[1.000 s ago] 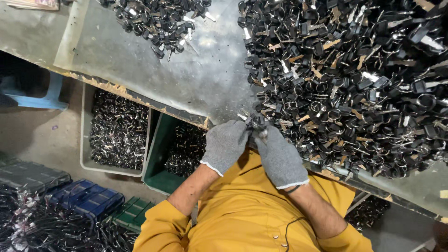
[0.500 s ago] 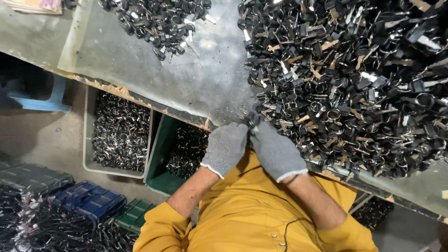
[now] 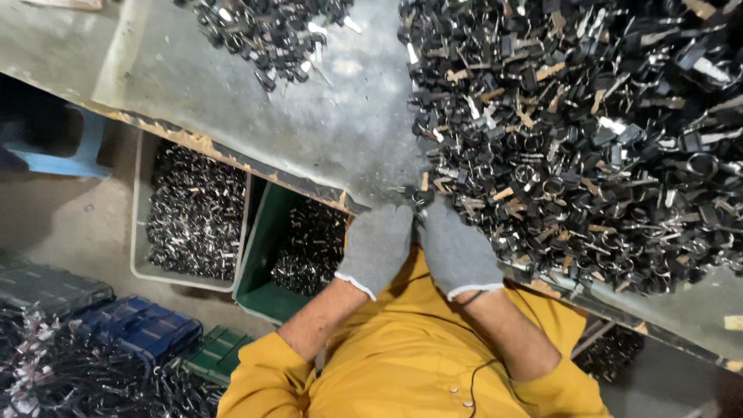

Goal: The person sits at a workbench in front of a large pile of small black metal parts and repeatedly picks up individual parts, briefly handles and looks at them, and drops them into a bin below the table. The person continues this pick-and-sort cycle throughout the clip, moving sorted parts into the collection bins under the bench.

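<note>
- I see a worn grey metal table [image 3: 232,108], scuffed top and a rusty chipped front edge.
- Big heap of black and metal parts [image 3: 588,131] covers the table's right side; a smaller pile [image 3: 267,31] sits at the top, well apart from it.
- Under the table edge: a grey bin [image 3: 190,213] and a green bin [image 3: 290,248], both holding similar dark parts.
- Concrete floor, with a blue stool [image 3: 70,151] at the left and dark blue cases [image 3: 131,325] at the lower left.
- My left hand [image 3: 377,246] and right hand [image 3: 457,251] wear grey knit gloves and sit side by side at the table edge.
- Fingers of both curl in together on a small dark part [image 3: 420,198] at the near fringe of the heap.
- Can't tell the exact grip; the fingertips are hidden.
- Yellow sleeves are pushed up and both forearms are bare.
</note>
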### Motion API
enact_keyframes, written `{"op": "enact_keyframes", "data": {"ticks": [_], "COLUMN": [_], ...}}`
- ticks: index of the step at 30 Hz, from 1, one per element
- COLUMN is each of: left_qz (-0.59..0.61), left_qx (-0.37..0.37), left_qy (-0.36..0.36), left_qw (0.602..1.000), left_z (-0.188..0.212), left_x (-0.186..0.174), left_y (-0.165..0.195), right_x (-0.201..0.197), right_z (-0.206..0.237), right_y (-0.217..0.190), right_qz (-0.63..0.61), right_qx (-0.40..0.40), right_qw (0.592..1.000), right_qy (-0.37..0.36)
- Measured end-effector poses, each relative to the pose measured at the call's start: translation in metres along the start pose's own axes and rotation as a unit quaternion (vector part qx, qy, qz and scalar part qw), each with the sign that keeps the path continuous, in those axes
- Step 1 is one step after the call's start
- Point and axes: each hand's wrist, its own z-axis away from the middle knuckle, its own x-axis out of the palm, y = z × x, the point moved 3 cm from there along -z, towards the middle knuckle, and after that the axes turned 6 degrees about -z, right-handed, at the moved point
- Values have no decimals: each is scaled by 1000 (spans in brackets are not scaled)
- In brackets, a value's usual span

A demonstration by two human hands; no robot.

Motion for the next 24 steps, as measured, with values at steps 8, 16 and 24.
{"op": "enact_keyframes", "data": {"ticks": [8,16,24], "left_qz": [313,292,212], "left_qx": [59,26,-53], "left_qy": [108,-48,86], "left_qw": [942,955,972], "left_z": [-7,-56,-19], "left_x": [-33,-18,-15], "left_y": [-27,-27,-23], "right_x": [-8,15,5], "right_z": [28,5,13], "right_y": [0,-5,11], "right_qz": [-131,77,-44], "right_qx": [-84,-105,-56], "right_qw": [983,991,992], "right_qy": [95,30,102]}}
